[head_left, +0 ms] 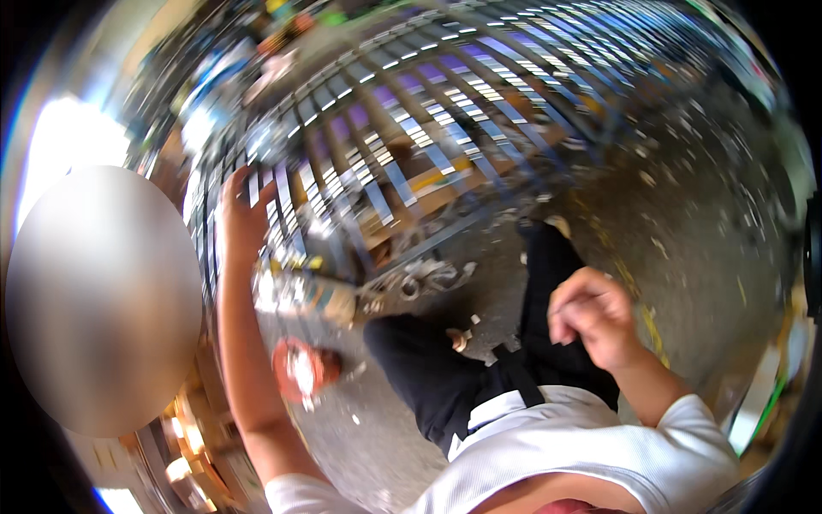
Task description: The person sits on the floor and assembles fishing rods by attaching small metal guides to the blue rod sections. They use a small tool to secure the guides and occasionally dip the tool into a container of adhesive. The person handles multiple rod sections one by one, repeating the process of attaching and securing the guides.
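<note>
The person's left hand [243, 221] reaches to the left end of a slatted metal rack [399, 183], thumb and fingers spread; blur hides whether it touches the bars. The right hand [597, 319], fingers loosely curled, is above the black trousers [428, 364]; I cannot tell if it grips anything. Near the rack's lower-left corner are a shiny plastic-wrapped bundle [310, 295] and a red container [291, 370].

The left grip [244, 206], fingers [234, 182] parted, reaches forward on an extended arm [240, 351]; the right grip [595, 317] curls loosely.
</note>
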{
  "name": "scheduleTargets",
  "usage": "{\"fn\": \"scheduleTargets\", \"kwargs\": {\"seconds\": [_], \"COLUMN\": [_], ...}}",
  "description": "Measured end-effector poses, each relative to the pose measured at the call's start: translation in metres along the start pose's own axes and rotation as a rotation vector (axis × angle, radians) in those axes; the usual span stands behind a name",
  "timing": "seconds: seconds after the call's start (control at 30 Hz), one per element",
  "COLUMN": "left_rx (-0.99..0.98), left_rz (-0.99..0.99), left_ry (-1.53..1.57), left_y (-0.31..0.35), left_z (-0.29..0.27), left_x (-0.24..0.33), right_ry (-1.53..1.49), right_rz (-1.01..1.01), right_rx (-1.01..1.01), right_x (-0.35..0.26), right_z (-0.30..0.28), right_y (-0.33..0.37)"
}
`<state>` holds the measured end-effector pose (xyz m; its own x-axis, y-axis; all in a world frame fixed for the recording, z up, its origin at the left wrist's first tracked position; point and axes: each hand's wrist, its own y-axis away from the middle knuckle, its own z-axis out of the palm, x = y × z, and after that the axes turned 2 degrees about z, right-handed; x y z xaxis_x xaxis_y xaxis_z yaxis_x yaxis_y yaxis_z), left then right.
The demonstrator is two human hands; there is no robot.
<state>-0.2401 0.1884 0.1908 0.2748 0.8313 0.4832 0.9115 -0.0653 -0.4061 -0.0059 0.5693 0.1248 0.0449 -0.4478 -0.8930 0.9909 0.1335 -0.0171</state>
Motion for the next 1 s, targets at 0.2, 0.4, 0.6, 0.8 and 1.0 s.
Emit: {"fn": "scheduleTargets", "kwargs": {"seconds": [0.2, 0.4, 0.6, 0.8, 1.0], "left_rx": [0.037, 0.075, 0.234, 0.299, 0.121], "left_rz": [0.221, 0.418, 0.300, 0.462, 0.131], "left_ry": [-0.385, -0.424, -0.509, -0.528, -0.065], "left_y": [-0.096, -0.112, -0.112, -0.124, -0.028], "left_z": [0.030, 0.044, 0.034, -0.013, -0.047], "left_x": [-0.078, -0.097, -0.080, -0.034, 0.123], "right_ry": [0.118, 0.120, 0.138, 0.222, 0.454], "right_rz": [0.158, 0.160, 0.122, 0.085, -0.196], "right_rx": [0.025, 0.141, 0.131, 0.057, -0.115], "right_x": [0.002, 0.006, 0.009, 0.018, -0.003], "right_z": [-0.021, -0.038, -0.040, -0.035, -0.024], "right_y": [0.031, 0.035, 0.024, 0.026, 0.011]}}
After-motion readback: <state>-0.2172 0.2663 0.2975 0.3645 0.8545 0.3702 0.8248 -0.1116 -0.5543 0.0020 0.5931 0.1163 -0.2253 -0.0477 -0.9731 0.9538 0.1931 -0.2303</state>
